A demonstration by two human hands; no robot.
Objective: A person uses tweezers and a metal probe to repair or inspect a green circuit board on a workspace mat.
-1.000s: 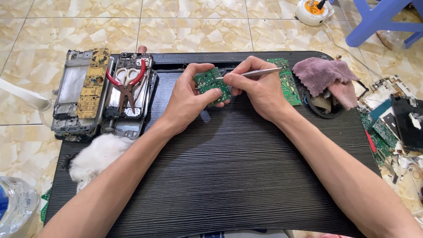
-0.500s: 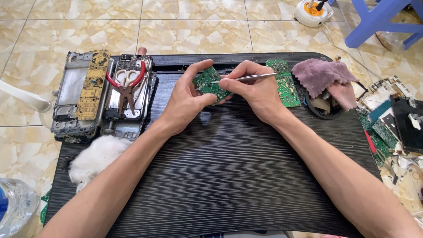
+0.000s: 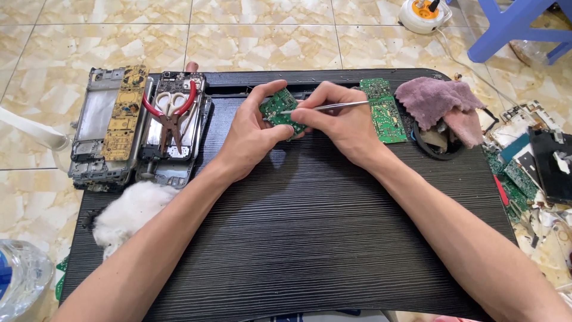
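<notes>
A small green printed circuit board (image 3: 280, 110) sits just above the middle of the frame, lifted off the black ribbed desk (image 3: 310, 238) and pinched between the thumb and fingers of the left hand (image 3: 253, 140). The right hand (image 3: 342, 122) meets it from the right, its fingers pressed together around thin metal tweezers (image 3: 333, 107), whose tip touches the board's face while the shaft points toward the right.

Just right of the right hand a larger green rectangular circuit board (image 3: 384, 110) lies flat on the desk. Beside it, at the upper right, a crumpled mauve cloth (image 3: 438, 101) lies draped over a dark round dish (image 3: 438, 148); what the dish holds is mostly hidden by the cloth.

At the upper left two opened grey metal phone frames (image 3: 104, 140) lie side by side across the desk's edge, one carrying a yellow flat circuit sheet (image 3: 125, 113), the other red-handled scissors (image 3: 171, 113). Below them rests a white cotton wad (image 3: 128, 211). A clear plastic bottle (image 3: 21, 280) stands on the tiled floor (image 3: 262, 36) at the lower left; loose green board scraps and dark parts (image 3: 533, 173) crowd the right edge.
</notes>
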